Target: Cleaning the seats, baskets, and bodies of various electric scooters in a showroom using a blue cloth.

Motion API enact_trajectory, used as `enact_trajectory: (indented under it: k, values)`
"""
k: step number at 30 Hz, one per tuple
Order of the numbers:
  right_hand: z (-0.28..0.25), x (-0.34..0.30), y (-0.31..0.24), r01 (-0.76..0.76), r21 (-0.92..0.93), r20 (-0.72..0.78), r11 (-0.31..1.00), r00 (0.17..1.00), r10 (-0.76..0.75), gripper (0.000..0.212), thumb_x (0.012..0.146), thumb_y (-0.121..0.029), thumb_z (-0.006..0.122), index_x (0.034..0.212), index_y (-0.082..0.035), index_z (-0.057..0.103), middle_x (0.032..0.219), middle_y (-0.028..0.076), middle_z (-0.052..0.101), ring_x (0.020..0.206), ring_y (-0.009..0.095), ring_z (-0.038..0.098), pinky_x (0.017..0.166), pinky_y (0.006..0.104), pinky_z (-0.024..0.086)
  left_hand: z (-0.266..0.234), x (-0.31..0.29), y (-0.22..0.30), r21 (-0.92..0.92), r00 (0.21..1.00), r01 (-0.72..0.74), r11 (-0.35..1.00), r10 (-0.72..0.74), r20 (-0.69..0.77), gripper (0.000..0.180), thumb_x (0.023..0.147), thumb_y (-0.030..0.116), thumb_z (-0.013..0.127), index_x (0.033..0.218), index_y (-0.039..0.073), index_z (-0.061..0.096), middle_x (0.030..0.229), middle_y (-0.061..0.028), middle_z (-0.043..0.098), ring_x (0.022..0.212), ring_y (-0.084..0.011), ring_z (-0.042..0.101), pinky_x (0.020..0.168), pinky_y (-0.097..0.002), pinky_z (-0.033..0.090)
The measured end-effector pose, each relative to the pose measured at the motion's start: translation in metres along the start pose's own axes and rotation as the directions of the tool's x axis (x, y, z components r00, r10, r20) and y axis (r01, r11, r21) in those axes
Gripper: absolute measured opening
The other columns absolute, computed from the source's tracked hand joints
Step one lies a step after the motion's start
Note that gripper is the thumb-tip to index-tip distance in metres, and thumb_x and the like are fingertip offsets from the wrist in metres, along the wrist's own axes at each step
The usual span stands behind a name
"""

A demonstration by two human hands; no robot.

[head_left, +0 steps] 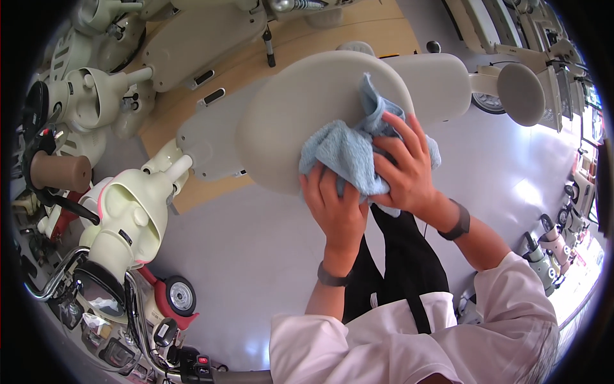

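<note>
In the head view, an open hollow front shell [131,217] is seen to the left of the cream seat [288,115], with a rounded knob [140,218] held inside it; a similar hollow shell [91,96] is placed farther to the upper left of the seat. The seat's rounded far edge is left bare, while part of its near edge is covered by the blue cloth [345,157]. Grey floor [243,243] is spread below and to the right of the seat, and a tan surface [364,37] is bordered beyond it. At the seat's near right part, the cloth is clamped under the bent fingers of the left hand [336,208], and a bunched fold is gripped by the curled right hand [408,169], just beside it.
</note>
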State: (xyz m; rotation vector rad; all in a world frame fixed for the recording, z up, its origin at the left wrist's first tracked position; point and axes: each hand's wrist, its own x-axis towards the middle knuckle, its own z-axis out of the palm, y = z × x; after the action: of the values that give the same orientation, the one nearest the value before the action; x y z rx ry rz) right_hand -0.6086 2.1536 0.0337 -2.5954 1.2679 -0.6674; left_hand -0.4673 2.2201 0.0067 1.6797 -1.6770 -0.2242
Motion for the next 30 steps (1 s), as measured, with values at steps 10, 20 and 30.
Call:
enact_trajectory:
  k: [10, 20, 30]
  values:
    - [0.004, 0.082, 0.032, -0.013, 0.016, -0.087, 1.0, 0.996, 0.015, 0.05, 0.068, -0.029, 0.081, 0.111, -0.009, 0.065, 0.12, 0.012, 0.058, 0.129, 0.039, 0.05, 0.107, 0.0533, 0.043, -0.001, 0.104, -0.021, -0.007, 0.994, 0.003, 1.0, -0.002, 0.109, 0.053, 0.076, 0.002, 0.074, 0.127, 0.01, 0.064, 0.13, -0.0176, 0.054, 0.13, -0.0426, 0.048, 0.111, -0.0614, 0.037]
    - [0.001, -0.018, -0.017, -0.06, 0.029, 0.017, 0.998, 0.998, 0.06, 0.046, 0.074, -0.034, 0.074, 0.113, -0.013, 0.068, 0.127, 0.012, 0.06, 0.126, 0.037, 0.053, 0.112, 0.0552, 0.04, -0.005, -0.018, -0.003, 0.052, 0.996, 0.041, 0.998, -0.045, 0.071, 0.037, 0.092, 0.027, 0.07, 0.128, 0.021, 0.063, 0.135, -0.0116, 0.056, 0.133, -0.0418, 0.049, 0.113, -0.066, 0.034]
    - [0.014, 0.082, 0.022, -0.01, -0.012, -0.042, 1.0, 0.999, 0.01, 0.044, 0.081, -0.032, 0.076, 0.116, -0.01, 0.059, 0.138, 0.011, 0.055, 0.136, 0.037, 0.045, 0.116, 0.0497, 0.035, -0.001, 0.094, -0.027, 0.165, 0.999, -0.023, 0.986, 0.015, 0.05, 0.053, 0.076, 0.001, 0.069, 0.129, 0.007, 0.062, 0.135, -0.0227, 0.055, 0.124, -0.0464, 0.051, 0.103, -0.0554, 0.043]
